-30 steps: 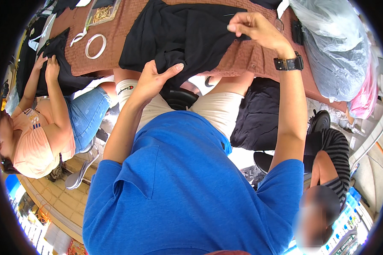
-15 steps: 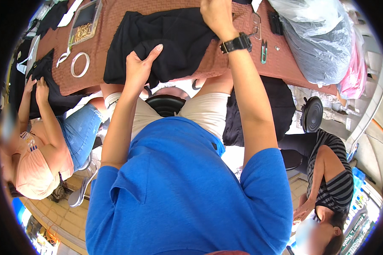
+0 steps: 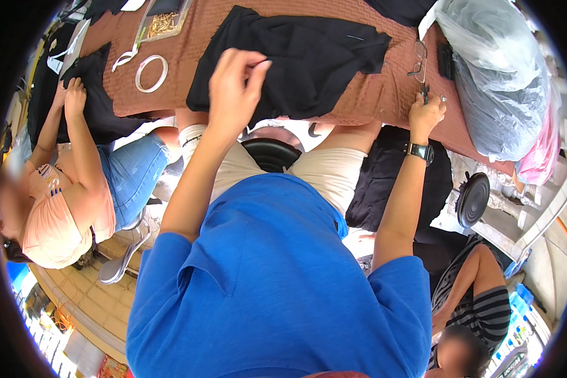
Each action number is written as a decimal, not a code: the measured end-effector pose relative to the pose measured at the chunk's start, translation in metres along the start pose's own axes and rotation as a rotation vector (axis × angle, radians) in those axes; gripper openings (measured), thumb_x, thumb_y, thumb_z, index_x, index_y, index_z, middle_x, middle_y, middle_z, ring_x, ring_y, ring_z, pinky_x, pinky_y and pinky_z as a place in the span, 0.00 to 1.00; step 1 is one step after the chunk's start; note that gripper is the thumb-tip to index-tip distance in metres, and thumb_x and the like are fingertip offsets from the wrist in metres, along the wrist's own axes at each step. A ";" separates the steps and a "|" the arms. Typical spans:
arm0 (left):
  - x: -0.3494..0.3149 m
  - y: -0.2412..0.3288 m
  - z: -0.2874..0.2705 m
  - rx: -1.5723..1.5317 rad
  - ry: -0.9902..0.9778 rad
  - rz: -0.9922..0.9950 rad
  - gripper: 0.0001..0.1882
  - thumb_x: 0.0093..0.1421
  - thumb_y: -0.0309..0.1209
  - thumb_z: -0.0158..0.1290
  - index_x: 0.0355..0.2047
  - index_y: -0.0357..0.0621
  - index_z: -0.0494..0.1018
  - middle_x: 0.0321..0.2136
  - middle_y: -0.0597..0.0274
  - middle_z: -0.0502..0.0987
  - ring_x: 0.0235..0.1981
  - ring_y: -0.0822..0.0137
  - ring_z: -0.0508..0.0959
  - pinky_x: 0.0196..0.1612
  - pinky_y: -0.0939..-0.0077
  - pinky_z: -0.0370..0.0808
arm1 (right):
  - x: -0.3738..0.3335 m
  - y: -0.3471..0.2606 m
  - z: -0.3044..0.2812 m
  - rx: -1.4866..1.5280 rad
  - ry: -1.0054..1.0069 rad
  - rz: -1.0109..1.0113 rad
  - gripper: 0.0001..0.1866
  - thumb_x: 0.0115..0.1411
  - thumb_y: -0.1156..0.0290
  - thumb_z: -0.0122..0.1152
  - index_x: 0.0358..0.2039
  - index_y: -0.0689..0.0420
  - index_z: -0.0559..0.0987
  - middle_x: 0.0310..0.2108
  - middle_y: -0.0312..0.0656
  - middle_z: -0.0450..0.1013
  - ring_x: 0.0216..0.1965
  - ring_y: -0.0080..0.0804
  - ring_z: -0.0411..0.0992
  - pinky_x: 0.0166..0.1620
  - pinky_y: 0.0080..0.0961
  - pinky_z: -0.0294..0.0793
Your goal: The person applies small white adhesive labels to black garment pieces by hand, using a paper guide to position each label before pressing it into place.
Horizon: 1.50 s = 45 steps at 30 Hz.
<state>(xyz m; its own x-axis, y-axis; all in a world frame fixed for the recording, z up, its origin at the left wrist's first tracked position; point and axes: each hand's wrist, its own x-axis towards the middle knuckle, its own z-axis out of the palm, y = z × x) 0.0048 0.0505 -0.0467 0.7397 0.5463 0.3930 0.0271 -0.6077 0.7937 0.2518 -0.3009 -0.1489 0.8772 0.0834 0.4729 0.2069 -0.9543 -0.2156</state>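
Observation:
Black cloth [image 3: 296, 53] lies spread and rumpled on the brown-covered table in front of me, with a short thin white line [image 3: 355, 36] on its right part. Over the cloth's left side, my left hand [image 3: 233, 91] is raised, thumb and forefinger together in a pinch. Whatever may be between those fingertips is too small to make out. At the table's right front, my right hand [image 3: 427, 114] is closed around small thread snips [image 3: 425, 93], whose dark tip pokes out past the fingers. Eyeglasses [image 3: 419, 62] rest just beyond that hand.
A white ring [image 3: 151, 74] and a clear box of brass-coloured pieces [image 3: 164, 24] lie left. Large plastic bags [image 3: 494, 82] crowd the right edge, beside a black case [image 3: 446, 61]. One person [image 3: 66, 201] handles black fabric at left; another [image 3: 479, 296] sits at lower right.
My right hand has left the cloth's far right edge and moved right and nearer, onto the snips. My left hand has lifted off the cloth, its spread thumb drawn in to a pinch.

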 end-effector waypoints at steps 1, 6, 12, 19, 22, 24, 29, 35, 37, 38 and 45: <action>0.007 -0.004 0.011 0.077 -0.039 0.006 0.09 0.60 0.29 0.63 0.37 0.37 0.78 0.32 0.58 0.76 0.28 0.66 0.78 0.34 0.74 0.75 | 0.003 -0.003 0.001 0.047 -0.015 0.034 0.23 0.54 0.65 0.72 0.48 0.62 0.78 0.41 0.58 0.75 0.46 0.61 0.71 0.48 0.52 0.72; 0.025 -0.031 0.036 0.354 -0.194 0.117 0.11 0.58 0.32 0.64 0.33 0.36 0.80 0.32 0.56 0.78 0.28 0.62 0.79 0.34 0.69 0.76 | 0.012 0.007 -0.002 0.305 -0.110 0.225 0.20 0.55 0.65 0.72 0.43 0.64 0.79 0.29 0.49 0.80 0.31 0.50 0.76 0.40 0.43 0.75; 0.029 -0.030 0.013 -0.034 -0.213 -0.299 0.09 0.62 0.33 0.62 0.33 0.37 0.81 0.25 0.62 0.82 0.27 0.76 0.79 0.34 0.80 0.76 | -0.007 -0.027 -0.032 0.849 -0.133 0.385 0.17 0.65 0.59 0.65 0.32 0.61 0.76 0.26 0.41 0.77 0.28 0.29 0.76 0.32 0.27 0.72; 0.019 -0.037 -0.004 -0.370 -0.276 -0.501 0.13 0.66 0.35 0.59 0.39 0.34 0.78 0.35 0.57 0.83 0.37 0.72 0.81 0.45 0.78 0.80 | -0.088 -0.219 -0.128 1.595 -0.717 0.143 0.09 0.73 0.71 0.49 0.50 0.60 0.69 0.30 0.40 0.76 0.20 0.17 0.66 0.23 0.16 0.68; 0.010 -0.037 -0.008 -0.510 -0.228 -0.505 0.17 0.66 0.38 0.60 0.40 0.32 0.77 0.35 0.55 0.83 0.35 0.69 0.82 0.44 0.76 0.81 | -0.114 -0.258 -0.133 1.704 -1.112 0.457 0.24 0.76 0.50 0.40 0.46 0.59 0.73 0.23 0.31 0.65 0.19 0.15 0.59 0.23 0.16 0.59; 0.006 -0.028 -0.013 -0.538 -0.220 -0.575 0.17 0.65 0.38 0.60 0.40 0.33 0.77 0.36 0.55 0.83 0.36 0.69 0.82 0.45 0.76 0.80 | -0.127 -0.270 -0.123 1.757 -1.268 0.592 0.28 0.75 0.46 0.36 0.44 0.60 0.74 0.22 0.29 0.62 0.19 0.15 0.58 0.23 0.16 0.56; 0.001 -0.016 -0.021 -0.582 -0.260 -0.660 0.14 0.68 0.37 0.57 0.43 0.36 0.76 0.40 0.56 0.82 0.41 0.71 0.81 0.50 0.77 0.78 | -0.137 -0.292 -0.116 1.783 -1.185 0.646 0.23 0.75 0.52 0.36 0.36 0.58 0.72 0.20 0.29 0.59 0.17 0.15 0.55 0.21 0.17 0.54; 0.000 -0.013 -0.022 -0.555 -0.279 -0.624 0.14 0.68 0.36 0.57 0.42 0.36 0.77 0.39 0.58 0.82 0.39 0.73 0.80 0.48 0.78 0.77 | -0.137 -0.297 -0.112 1.759 -1.139 0.678 0.19 0.75 0.58 0.37 0.35 0.59 0.70 0.21 0.30 0.59 0.17 0.16 0.54 0.20 0.18 0.54; 0.000 -0.013 -0.023 -0.550 -0.304 -0.626 0.14 0.68 0.36 0.57 0.41 0.36 0.77 0.37 0.59 0.82 0.39 0.73 0.80 0.48 0.79 0.77 | -0.137 -0.297 -0.112 1.766 -1.128 0.677 0.19 0.76 0.58 0.37 0.35 0.59 0.70 0.21 0.30 0.59 0.17 0.16 0.54 0.20 0.18 0.54; 0.001 -0.013 -0.023 -0.548 -0.317 -0.627 0.14 0.68 0.36 0.57 0.41 0.36 0.77 0.37 0.59 0.82 0.39 0.73 0.80 0.48 0.79 0.76 | -0.136 -0.297 -0.112 1.768 -1.124 0.677 0.19 0.76 0.59 0.37 0.35 0.59 0.70 0.21 0.30 0.59 0.17 0.16 0.54 0.20 0.18 0.54; 0.000 -0.011 -0.022 -0.523 -0.307 -0.590 0.13 0.68 0.36 0.57 0.40 0.36 0.78 0.34 0.62 0.81 0.39 0.74 0.80 0.47 0.79 0.75 | -0.134 -0.299 -0.108 1.807 -1.105 0.709 0.19 0.76 0.58 0.38 0.35 0.59 0.69 0.21 0.30 0.59 0.17 0.16 0.54 0.20 0.18 0.53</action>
<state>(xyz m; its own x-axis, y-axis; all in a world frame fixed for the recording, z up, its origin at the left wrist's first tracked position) -0.0100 0.0698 -0.0457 0.8539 0.4637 -0.2365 0.2074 0.1138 0.9716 0.0250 -0.0580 -0.0556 0.6545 0.6457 -0.3933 -0.6656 0.2453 -0.7049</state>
